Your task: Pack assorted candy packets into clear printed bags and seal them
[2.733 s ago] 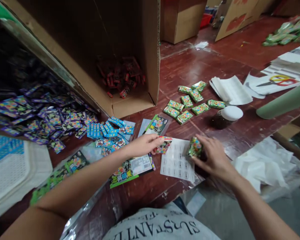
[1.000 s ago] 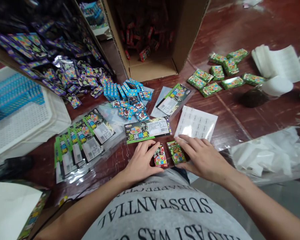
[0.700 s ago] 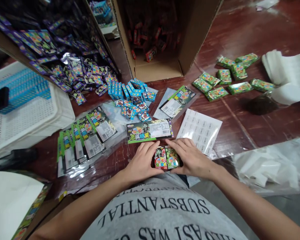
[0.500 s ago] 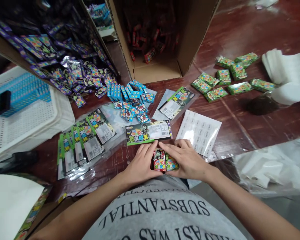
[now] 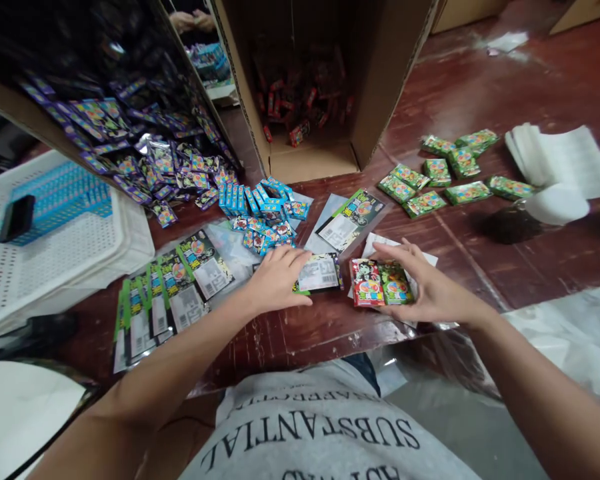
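Note:
My right hand [image 5: 433, 287] grips a pair of small candy boxes, thumb along the near edge and fingers on the far side. One is a red candy box [image 5: 367, 283], the other a green candy box [image 5: 396, 283] against the palm. They are over a white sticker sheet [image 5: 427, 257], which they partly cover. My left hand [image 5: 277, 283] lies over the left part of a black and green printed packet [image 5: 319, 272] with a white label. Its fingers are stretched out and the thumb points right; part of the packet is hidden beneath.
Blue candy packs [image 5: 263, 207] are heaped beyond my left hand. Labelled bags [image 5: 180, 283] fan out leftward, near a white basket [image 5: 65, 267]. A cardboard box [image 5: 310, 163] stands behind, purple sachets [image 5: 180, 167] beside it. Green packs [image 5: 467, 192] and a white-lidded jar [image 5: 555, 203] are at right.
My hands have parted. The right hand has carried the red and green boxes forward and right from the table edge; the left has moved forward onto the printed packet.

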Action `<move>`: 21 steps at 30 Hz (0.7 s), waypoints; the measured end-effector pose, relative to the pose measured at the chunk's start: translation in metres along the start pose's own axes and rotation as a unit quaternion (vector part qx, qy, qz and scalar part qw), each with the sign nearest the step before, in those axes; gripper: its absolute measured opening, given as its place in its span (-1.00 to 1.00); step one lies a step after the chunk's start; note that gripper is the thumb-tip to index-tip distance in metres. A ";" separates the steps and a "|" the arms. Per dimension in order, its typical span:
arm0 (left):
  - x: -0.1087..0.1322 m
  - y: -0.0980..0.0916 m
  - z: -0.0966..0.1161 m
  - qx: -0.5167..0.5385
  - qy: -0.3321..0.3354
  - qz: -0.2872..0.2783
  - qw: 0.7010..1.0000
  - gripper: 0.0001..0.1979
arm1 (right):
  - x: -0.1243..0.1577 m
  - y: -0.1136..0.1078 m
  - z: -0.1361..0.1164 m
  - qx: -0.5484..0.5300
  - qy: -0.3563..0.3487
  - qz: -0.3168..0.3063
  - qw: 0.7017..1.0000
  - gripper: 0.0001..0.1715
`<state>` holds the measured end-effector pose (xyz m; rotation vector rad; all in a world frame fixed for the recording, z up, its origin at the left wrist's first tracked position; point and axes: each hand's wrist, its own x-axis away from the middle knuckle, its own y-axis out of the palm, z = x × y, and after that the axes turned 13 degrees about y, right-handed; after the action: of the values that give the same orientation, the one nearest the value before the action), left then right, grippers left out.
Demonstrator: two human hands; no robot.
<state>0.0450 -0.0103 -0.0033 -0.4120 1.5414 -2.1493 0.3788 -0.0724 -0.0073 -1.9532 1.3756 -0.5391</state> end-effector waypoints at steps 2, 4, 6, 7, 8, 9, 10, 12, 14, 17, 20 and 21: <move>0.001 0.003 -0.004 0.008 0.001 -0.008 1.000 -0.11 | -0.009 -0.005 0.004 0.001 -0.018 -0.020 1.000 0.15; 0.012 0.002 0.001 0.032 -0.009 0.014 0.999 -0.10 | -0.015 -0.004 0.000 -0.011 -0.033 -0.035 0.999 0.12; 0.028 -0.004 0.011 0.067 -0.020 0.028 0.997 -0.07 | -0.021 0.000 -0.007 -0.024 -0.046 -0.055 0.997 0.09; 0.035 -0.007 0.016 0.082 -0.023 0.030 0.996 -0.05 | -0.024 0.002 -0.011 -0.027 -0.052 -0.065 0.996 0.08; 0.042 -0.009 0.020 0.094 -0.024 0.030 0.995 -0.05 | -0.028 0.004 -0.015 -0.026 -0.060 -0.072 0.995 0.07; 0.047 -0.011 0.023 0.100 -0.024 0.031 0.994 -0.05 | -0.033 0.007 -0.018 -0.021 -0.069 -0.077 0.994 0.06; 0.051 -0.011 0.025 0.103 -0.025 0.031 0.994 -0.06 | -0.038 0.010 -0.021 -0.014 -0.078 -0.080 0.994 0.06; 0.057 -0.007 0.027 0.099 -0.034 0.037 0.994 -0.05 | -0.048 0.020 -0.026 0.007 -0.096 -0.086 0.992 0.02; 0.062 0.002 0.025 0.084 -0.056 0.047 0.994 -0.05 | -0.057 0.034 -0.031 0.035 -0.105 -0.088 0.990 0.00; 0.070 0.017 0.021 0.054 -0.099 0.050 0.992 -0.06 | -0.063 0.057 -0.032 0.063 -0.113 -0.089 0.988 0.20; 0.077 0.027 0.017 0.037 -0.119 0.031 0.992 -0.12 | -0.062 0.066 -0.024 0.085 -0.115 -0.105 0.984 0.48; 0.078 0.029 0.016 0.034 -0.119 0.027 0.992 -0.13 | -0.061 0.065 -0.021 0.097 -0.110 -0.111 0.983 0.48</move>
<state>-0.0079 -0.0726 -0.0271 -0.5739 1.3277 -2.0221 0.3007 -0.0357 -0.0375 -1.9507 0.9391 -0.5201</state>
